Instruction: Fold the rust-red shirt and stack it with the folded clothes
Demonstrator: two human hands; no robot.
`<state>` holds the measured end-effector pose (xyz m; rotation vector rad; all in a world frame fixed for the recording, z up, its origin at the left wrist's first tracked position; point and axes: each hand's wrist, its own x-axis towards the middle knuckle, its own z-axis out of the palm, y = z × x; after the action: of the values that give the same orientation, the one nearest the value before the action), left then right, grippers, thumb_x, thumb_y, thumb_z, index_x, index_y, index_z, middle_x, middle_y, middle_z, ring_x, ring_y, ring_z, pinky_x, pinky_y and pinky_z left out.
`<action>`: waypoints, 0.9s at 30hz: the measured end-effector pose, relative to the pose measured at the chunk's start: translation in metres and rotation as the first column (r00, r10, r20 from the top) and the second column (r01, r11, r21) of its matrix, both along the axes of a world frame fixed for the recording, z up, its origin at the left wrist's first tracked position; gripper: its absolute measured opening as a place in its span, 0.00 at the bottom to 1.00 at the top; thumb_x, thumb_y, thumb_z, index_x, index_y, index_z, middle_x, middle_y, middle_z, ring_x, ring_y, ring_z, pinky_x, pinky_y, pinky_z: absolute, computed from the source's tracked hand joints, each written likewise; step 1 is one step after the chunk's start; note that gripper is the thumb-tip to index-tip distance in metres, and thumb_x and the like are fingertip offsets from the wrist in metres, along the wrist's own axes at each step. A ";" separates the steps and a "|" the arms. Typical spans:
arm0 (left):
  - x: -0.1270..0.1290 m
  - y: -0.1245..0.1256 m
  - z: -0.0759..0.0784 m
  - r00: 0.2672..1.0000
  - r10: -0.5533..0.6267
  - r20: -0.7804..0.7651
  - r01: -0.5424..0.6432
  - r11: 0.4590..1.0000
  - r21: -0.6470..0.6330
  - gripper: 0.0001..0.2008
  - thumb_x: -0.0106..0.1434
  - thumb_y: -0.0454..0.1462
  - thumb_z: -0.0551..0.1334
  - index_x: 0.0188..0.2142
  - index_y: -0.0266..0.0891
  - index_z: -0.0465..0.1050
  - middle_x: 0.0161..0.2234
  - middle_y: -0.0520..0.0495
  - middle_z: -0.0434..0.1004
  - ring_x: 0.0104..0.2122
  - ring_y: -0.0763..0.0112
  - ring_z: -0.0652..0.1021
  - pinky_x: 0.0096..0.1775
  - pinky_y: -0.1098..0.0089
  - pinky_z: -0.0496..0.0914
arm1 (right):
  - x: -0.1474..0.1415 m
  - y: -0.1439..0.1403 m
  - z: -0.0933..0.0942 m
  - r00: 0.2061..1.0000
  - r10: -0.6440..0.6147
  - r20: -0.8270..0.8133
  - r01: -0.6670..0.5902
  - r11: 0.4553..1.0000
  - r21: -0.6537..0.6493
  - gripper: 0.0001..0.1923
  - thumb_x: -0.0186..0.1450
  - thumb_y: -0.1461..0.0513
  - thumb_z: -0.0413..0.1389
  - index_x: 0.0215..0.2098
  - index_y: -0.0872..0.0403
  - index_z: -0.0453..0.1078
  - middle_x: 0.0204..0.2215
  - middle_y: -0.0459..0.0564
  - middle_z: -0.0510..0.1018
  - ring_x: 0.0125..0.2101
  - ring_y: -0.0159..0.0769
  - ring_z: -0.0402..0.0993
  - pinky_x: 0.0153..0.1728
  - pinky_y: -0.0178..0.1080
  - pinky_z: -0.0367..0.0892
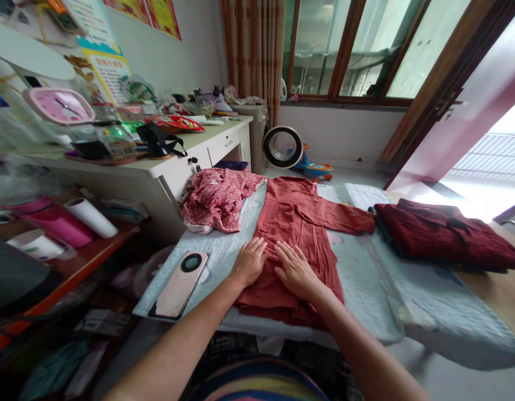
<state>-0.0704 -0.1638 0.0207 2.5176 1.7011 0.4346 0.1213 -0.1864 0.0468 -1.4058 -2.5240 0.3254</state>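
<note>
A rust-red long-sleeved shirt [311, 262] lies spread over a light blue quilted cloth [362, 289] in front of me. One sleeve stretches out to the right; the other side's edge is folded in. My left hand [249, 262] rests flat on the shirt's left edge, fingers stretched forward. Just right of it, my right hand [297, 270] also lies flat on the fabric with its fingers extended. Neither hand grips anything. To the left of my left forearm a pale pink phone [180, 287] lies with its round camera facing up.
A crumpled red patterned garment [218, 197] sits at the cloth's far left. Folded dark red clothing [445, 234] is stacked at the right. A cluttered desk [199, 153] and a shelf with a pink bottle [52, 220] stand left. A washing machine's round door [300, 146] hangs open beyond.
</note>
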 end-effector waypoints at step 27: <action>-0.010 -0.031 -0.014 0.995 -0.092 -0.030 0.093 0.995 0.028 0.25 0.66 0.42 0.58 0.62 0.42 0.62 0.65 0.39 0.59 0.64 0.52 0.60 0.60 0.49 0.60 | 0.002 -0.020 0.012 0.990 -0.022 -0.138 0.010 0.996 -0.084 0.23 0.64 0.62 0.54 0.57 0.58 0.67 0.57 0.57 0.71 0.58 0.43 0.65 0.61 0.46 0.57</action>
<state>-0.0806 -0.1946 0.0066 2.6232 1.5908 0.4217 0.1228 -0.2062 0.0587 -1.3815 -2.4113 0.5122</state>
